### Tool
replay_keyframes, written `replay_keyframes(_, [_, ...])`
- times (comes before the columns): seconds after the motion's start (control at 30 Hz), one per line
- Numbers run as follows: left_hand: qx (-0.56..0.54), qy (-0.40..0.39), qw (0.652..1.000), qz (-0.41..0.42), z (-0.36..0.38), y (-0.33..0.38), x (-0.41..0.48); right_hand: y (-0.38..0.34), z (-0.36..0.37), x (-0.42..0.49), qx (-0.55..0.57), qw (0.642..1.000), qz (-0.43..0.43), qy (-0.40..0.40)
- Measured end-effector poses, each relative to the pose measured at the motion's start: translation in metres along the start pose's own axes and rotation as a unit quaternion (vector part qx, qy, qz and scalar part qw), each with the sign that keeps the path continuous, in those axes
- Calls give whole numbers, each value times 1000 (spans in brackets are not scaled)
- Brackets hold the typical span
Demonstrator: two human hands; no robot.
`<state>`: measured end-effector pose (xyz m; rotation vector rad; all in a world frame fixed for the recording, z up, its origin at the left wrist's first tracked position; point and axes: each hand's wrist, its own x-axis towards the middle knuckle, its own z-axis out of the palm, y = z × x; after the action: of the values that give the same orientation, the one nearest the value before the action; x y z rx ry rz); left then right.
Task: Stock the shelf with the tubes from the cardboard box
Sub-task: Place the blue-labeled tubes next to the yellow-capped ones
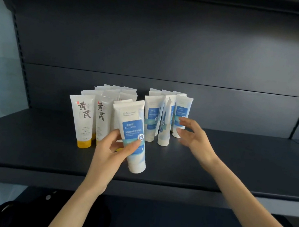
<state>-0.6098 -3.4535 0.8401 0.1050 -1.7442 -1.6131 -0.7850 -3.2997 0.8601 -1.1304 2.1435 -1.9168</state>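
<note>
Left hand (111, 146): thumb and fingers clamp blue-label tube (133, 128), cap down, tilted, over front of shelf (242, 162); cap contact with shelf unclear. Right hand (194, 135): fingers spread, holding nothing, at 2 o'clock from held tube, by rightmost of blue-label group (151, 121); touch unclear. Yellow-cap group (85, 118) at 9 o'clock from held tube. Both groups stand on caps.

Seeing matt, smooth, dark painted metal on the shelf (46, 149); soft-sheen white plastic on the blue-label tube (133, 117); glossier yellow plastic on the caps (84, 144) at far left.
</note>
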Motion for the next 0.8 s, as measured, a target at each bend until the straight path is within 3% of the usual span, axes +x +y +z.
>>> replay_keyframes(0.13, [-11, 6, 1000, 6, 17, 0, 5, -8, 14, -40, -11, 998, -66, -2])
replay_keyframes(0.33, [-32, 8, 999, 33, 37, 2, 5, -13, 38, -75, -52, 991, -106, -65])
replay_keyframes(0.53, [-31, 25, 998, 48, 50, 2, -1, -15, 56, -81, -81, 986, -142, 15])
replay_keyframes(0.7, [51, 45, 995, 69, 52, 5, -5, -19, 60, -78, -114, 982, -141, 55])
replay_keyframes(0.8, [93, -7, 993, 68, 45, 9, -5, -22, 57, -71, -84, 986, -133, 58])
